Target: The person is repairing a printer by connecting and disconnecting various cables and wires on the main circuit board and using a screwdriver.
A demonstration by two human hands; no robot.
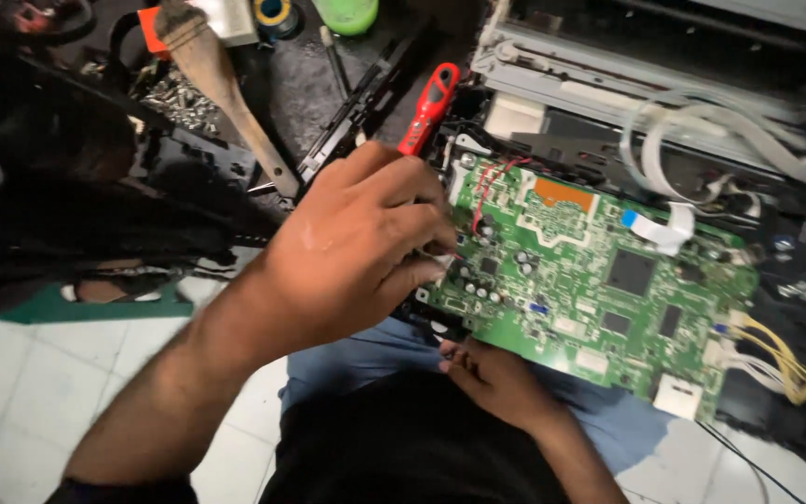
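Gripping a red-handled screwdriver (429, 107), the left hand (356, 247) works at the green circuit board (599, 280) beneath its fingertips. The right hand (496, 378), apparently loosely curled, steadies the board's near edge; stiff, light and fragile, it is best held by its edges.

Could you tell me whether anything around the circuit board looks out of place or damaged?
The white flat ribbon cable lies loose and curled across the green circuit board, its blue-tipped end apparently unplugged. No damage is visible.
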